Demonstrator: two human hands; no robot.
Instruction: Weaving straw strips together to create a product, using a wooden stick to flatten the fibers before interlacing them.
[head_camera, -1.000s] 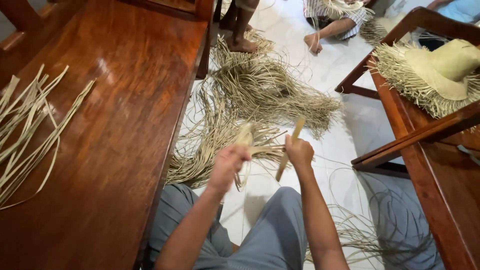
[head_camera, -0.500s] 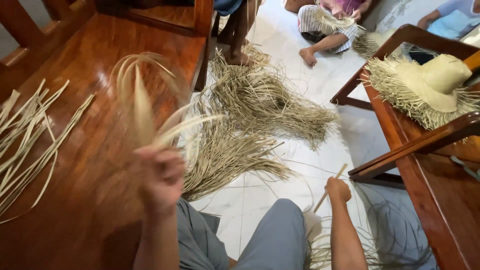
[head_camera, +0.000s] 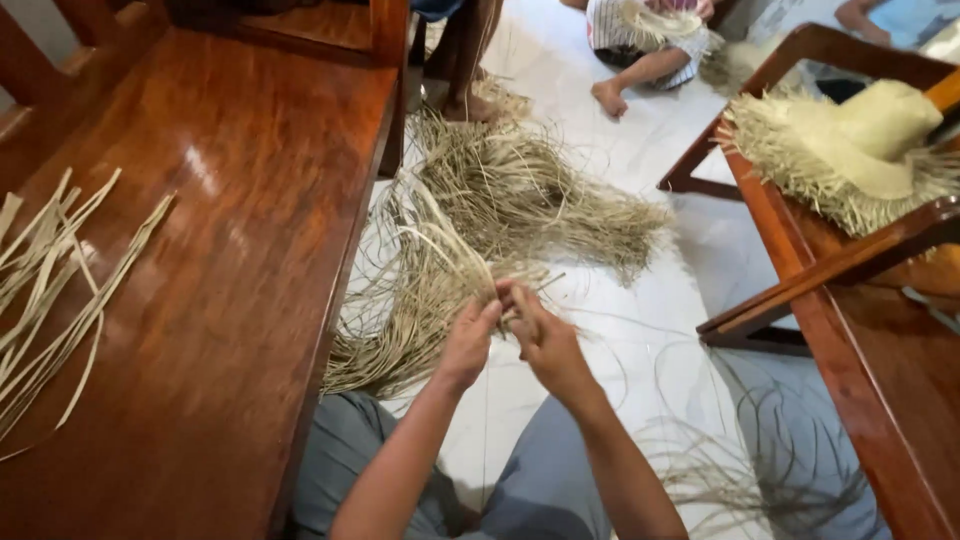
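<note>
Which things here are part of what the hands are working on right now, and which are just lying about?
In the job:
left hand
right hand
thin straw strand pinched between both
straw pile on the floor, close under the hands

Lying about:
cut strips on the wooden bench
unfinished straw hat on the chair
loose strands on the floor

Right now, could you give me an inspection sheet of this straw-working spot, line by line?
Surface: white tiled floor; glossy wooden bench on the left.
Job's things: a straw strand pinched between both hands; straw pile on the floor.
Clutter: flat straw strips on the bench; unfinished straw hat on a wooden chair.
Grippers: left hand and right hand meet fingertip to fingertip.
Cables: nothing seen.
Surroundings: other people's feet and legs at the top.
</note>
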